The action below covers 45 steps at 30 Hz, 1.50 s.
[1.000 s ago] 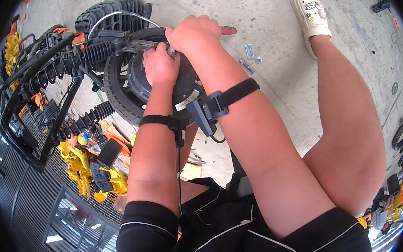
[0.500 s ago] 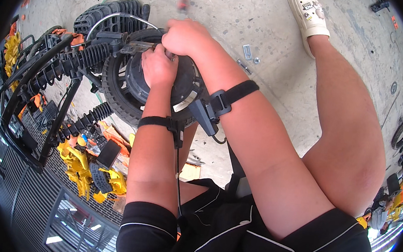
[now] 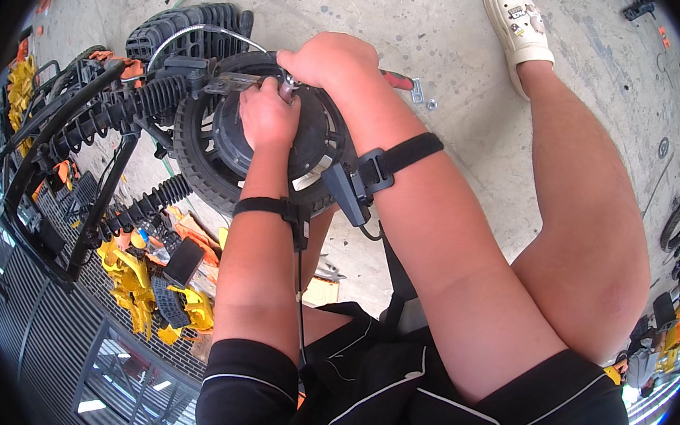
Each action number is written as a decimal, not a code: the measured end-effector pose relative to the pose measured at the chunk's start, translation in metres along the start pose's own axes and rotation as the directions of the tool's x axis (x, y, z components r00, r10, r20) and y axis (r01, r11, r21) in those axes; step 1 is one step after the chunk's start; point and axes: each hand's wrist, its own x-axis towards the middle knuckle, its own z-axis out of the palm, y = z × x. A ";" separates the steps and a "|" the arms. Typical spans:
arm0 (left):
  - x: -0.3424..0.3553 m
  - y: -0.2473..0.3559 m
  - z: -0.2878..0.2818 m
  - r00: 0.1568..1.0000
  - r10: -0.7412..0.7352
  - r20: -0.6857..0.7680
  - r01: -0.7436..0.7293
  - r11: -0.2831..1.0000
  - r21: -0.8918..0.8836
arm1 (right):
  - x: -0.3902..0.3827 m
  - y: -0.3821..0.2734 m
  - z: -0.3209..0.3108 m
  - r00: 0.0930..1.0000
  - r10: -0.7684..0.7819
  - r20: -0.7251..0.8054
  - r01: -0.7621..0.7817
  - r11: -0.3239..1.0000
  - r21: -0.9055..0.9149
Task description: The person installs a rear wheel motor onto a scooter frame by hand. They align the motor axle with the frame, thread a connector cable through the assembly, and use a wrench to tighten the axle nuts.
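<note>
1. On the floor before the knees, the wheel (image 3: 282, 140) lies flat; left hand (image 3: 268, 115) fisted at its hub.
2. Beyond, right hand (image 3: 332, 58), earlier finger outstretched, now clamps the axle tool.
3. Farther, a red-handled tool (image 3: 398, 80) lies idle.

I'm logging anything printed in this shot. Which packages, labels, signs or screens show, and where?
No packages, signs or screens show.
White clog, top right on the concrete floor: small coloured charms or stickers on top, too small to make out.
Small wheel under both hands: no label visible.
</note>
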 end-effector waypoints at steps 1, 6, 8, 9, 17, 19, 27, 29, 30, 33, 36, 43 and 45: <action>-0.002 -0.003 0.000 1.000 0.004 -0.002 -0.004 1.000 0.004 | 0.001 -0.002 0.002 1.000 0.003 0.025 -0.003 1.000 0.002; -0.005 -0.003 -0.001 0.999 -0.042 0.005 0.042 0.999 0.010 | 0.029 0.004 0.027 0.949 -0.316 0.001 0.314 0.943 0.113; -0.004 -0.002 -0.001 0.999 -0.052 0.011 0.052 0.999 -0.004 | 0.028 0.004 0.029 0.890 -0.457 -0.015 0.444 0.857 0.262; -0.004 -0.002 -0.002 0.998 -0.056 0.010 0.056 0.998 -0.011 | 0.027 0.004 0.031 0.875 -0.484 -0.004 0.456 0.821 0.343; -0.004 -0.005 0.001 0.999 -0.039 0.002 0.039 0.999 0.004 | 0.008 -0.011 0.012 0.987 -0.160 -0.009 0.160 0.986 -0.051; -0.005 -0.004 -0.002 1.000 -0.030 0.004 0.030 0.999 0.021 | 0.003 -0.009 0.006 0.995 -0.100 0.009 0.100 0.991 -0.093; -0.001 -0.002 -0.001 1.000 -0.010 -0.013 0.010 1.000 0.004 | 0.021 -0.007 0.003 0.977 -0.189 0.098 0.199 0.975 -0.100; -0.002 -0.003 -0.001 1.000 -0.029 -0.002 0.029 1.000 -0.005 | 0.025 -0.003 0.015 0.929 -0.367 0.039 0.365 0.930 0.051; -0.003 -0.004 -0.002 0.999 -0.041 0.005 0.041 0.999 -0.012 | 0.024 0.004 0.023 0.893 -0.450 -0.001 0.440 0.871 0.217; -0.004 -0.005 -0.001 0.999 -0.025 -0.022 0.024 0.999 -0.027 | 0.025 0.005 0.031 0.843 -0.532 -0.080 0.520 0.768 0.375; -0.002 -0.004 -0.001 1.000 -0.003 -0.011 0.003 1.000 -0.025 | 0.026 -0.001 0.029 0.905 -0.415 -0.091 0.425 0.886 0.187; -0.004 -0.007 0.001 1.000 -0.030 0.009 0.030 0.999 -0.011 | 0.000 0.000 0.002 0.996 -0.036 0.078 0.035 0.999 0.009; -0.005 -0.009 0.001 1.000 -0.025 0.010 0.025 1.000 -0.007 | 0.000 -0.003 0.002 0.995 -0.044 0.089 0.045 0.999 -0.011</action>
